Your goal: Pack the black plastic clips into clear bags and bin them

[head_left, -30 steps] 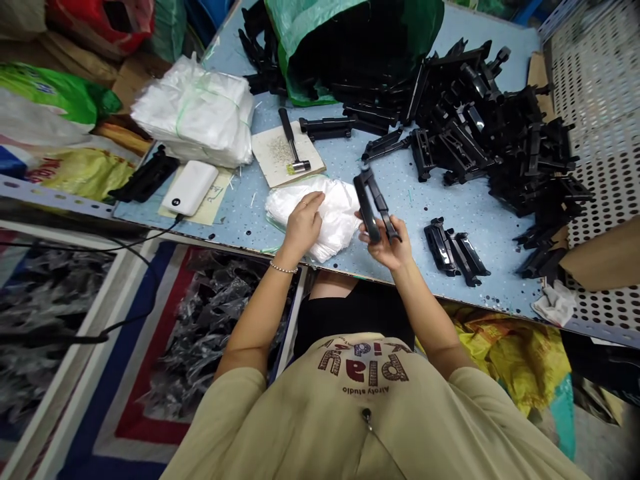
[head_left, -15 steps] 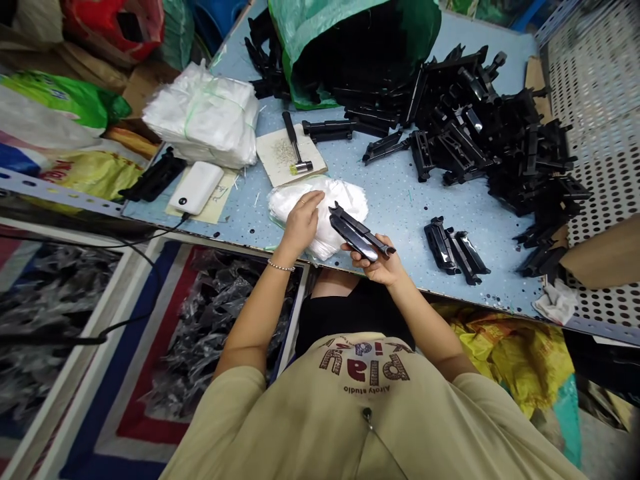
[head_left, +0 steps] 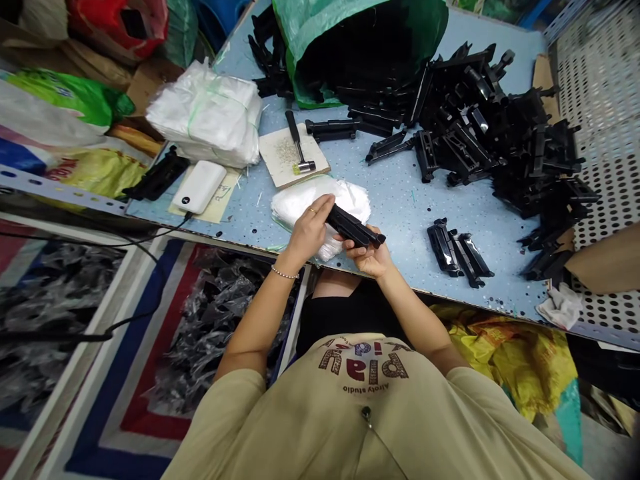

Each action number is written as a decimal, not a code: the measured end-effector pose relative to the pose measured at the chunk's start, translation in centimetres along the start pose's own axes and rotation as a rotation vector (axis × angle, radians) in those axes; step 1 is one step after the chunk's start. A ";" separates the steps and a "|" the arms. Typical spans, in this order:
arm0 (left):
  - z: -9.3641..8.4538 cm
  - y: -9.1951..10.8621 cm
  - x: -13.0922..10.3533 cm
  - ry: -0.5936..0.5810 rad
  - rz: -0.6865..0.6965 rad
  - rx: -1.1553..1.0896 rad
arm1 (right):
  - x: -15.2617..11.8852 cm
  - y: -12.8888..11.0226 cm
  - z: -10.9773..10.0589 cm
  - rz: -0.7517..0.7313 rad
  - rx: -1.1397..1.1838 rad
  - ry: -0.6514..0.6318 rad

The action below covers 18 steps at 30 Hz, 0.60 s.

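Note:
I hold a long black plastic part (head_left: 353, 225) at a slant over a stack of white plastic bags (head_left: 295, 202). My right hand (head_left: 371, 257) is closed round its near right end, with the fingers underneath. At the far left end my left hand (head_left: 311, 230) has its fingers closed on the part; the thumb is partly hidden. Several similar black parts (head_left: 457, 253) lie side by side on the table to the right. Past the bag stack, a small hammer (head_left: 299, 143) rests on a pale board (head_left: 273, 159).
A large heap of black parts (head_left: 465, 127) covers the right back, beside an open green sack (head_left: 365, 27). A tied white bag bundle (head_left: 210, 113) and a white power bank (head_left: 200, 187) sit at left. Below the table edge, a lined crate (head_left: 135, 400) holds bagged dark pieces.
My left hand has moved right from the bag stack onto the part's far end. The part has turned in my right hand, its glossy face no longer showing.

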<state>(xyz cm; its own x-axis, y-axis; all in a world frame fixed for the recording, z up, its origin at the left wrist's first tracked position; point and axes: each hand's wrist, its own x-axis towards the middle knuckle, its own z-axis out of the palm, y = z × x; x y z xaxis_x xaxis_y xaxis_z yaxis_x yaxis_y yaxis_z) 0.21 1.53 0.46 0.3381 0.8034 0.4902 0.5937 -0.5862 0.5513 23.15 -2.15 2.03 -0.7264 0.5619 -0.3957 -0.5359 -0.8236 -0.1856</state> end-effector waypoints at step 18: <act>-1.2 4.9 -0.7 -0.036 0.192 -0.173 | -3.6 -0.3 -1.5 0.050 -0.104 -0.118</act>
<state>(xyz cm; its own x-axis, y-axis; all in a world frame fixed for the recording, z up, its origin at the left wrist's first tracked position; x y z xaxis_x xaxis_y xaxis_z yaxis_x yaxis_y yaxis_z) 1.94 -2.04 3.62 0.4601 0.6770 0.5744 0.3834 -0.7351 0.5592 26.64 -4.04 2.14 -0.7998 0.5200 -0.2998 -0.4549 -0.8510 -0.2623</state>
